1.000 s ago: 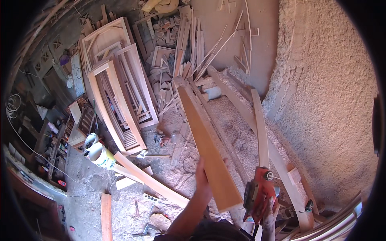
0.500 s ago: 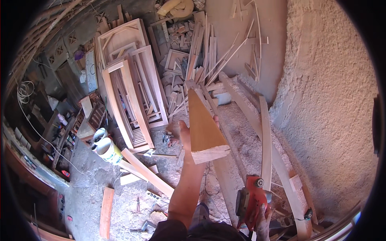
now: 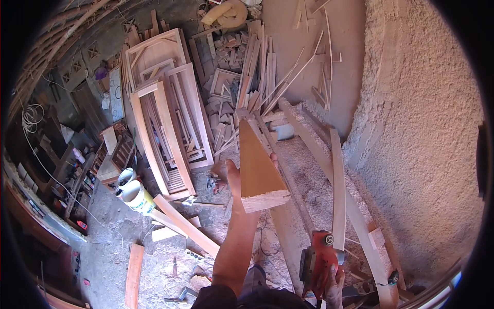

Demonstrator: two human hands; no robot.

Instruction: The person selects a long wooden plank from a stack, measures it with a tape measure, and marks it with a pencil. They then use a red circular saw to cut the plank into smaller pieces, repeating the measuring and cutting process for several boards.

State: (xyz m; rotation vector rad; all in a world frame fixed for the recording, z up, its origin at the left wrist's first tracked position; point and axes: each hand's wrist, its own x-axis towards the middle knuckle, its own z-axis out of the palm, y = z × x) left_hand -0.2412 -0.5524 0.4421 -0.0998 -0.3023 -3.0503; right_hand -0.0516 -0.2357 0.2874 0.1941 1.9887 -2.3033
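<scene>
My left hand [image 3: 234, 180] is wrapped around a thick wooden beam [image 3: 259, 165] from below, with the thumb on its left side and fingertips showing on the right. The beam's top face is smooth and yellow-brown, and its near end is pale and rough-cut. It points away from me, tapering with distance. Low on the right, my right hand [image 3: 335, 283] grips a red electric planer [image 3: 322, 262] with a dark base, turned on its side and apart from the beam. Part of that hand's grip is hidden behind the tool.
Wooden door frames [image 3: 170, 113] lean at the back left, beside a heap of offcuts [image 3: 226, 92]. Two buckets [image 3: 138, 195] stand left, near loose boards [image 3: 185, 226]. Long curved boards [image 3: 338, 190] lie to the right over shavings, before a rough wall [image 3: 417, 144]. Pliers [image 3: 175, 267] lie on the floor.
The view has shifted slightly. The planer sits a little lower in the picture, and the beam's near end has moved slightly left. Both hands keep their holds.
</scene>
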